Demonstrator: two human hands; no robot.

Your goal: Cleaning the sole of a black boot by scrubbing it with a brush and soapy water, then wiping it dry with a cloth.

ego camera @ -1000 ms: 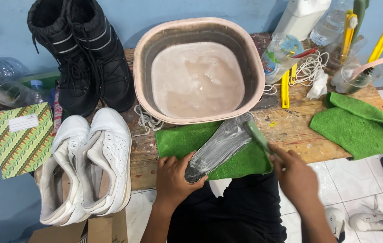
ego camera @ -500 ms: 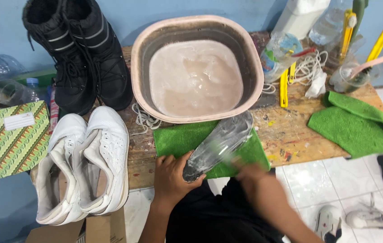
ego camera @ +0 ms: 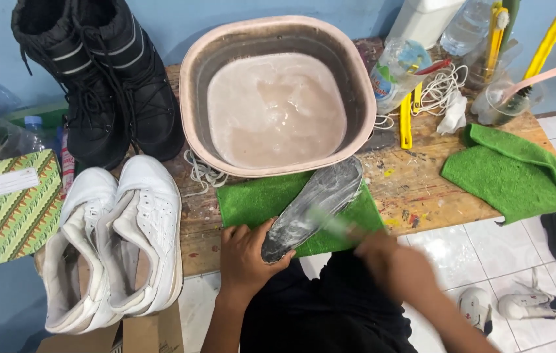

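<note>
A: Grey and soapy, that is how we see the shoe insole (ego camera: 315,205), lying slantwise on the green cloth (ego camera: 252,197) at the near edge of the wooden table (ego camera: 422,189), its toe end reaching toward the pink basin (ego camera: 193,85).

B: Start from the left, though. We have the patterned green notebook (ego camera: 13,204), then the white sneakers (ego camera: 118,242) side by side, with the black boots (ego camera: 98,78) standing behind them.

A: Right. Next comes our left hand (ego camera: 246,252). Its fingers (ego camera: 239,233) curl over the heel end of the insole and the thumb presses beside it, so it pins that end down. The wrist rises from the bottom edge, palm down.

B: And the insole's look?

A: A whitish film covers its dark surface, thickest along the middle. The basin behind it holds cloudy water.

B: Our right hand (ego camera: 392,258)?

A: Blurred with motion, just beside the insole's right edge, forearm running down to the lower right. A pale streak crosses from it onto the insole; we cannot tell what that is, nor whether the fingers are clenched or loose.

B: Farther right, a second green cloth (ego camera: 520,170) lies folded on the table corner.
</note>
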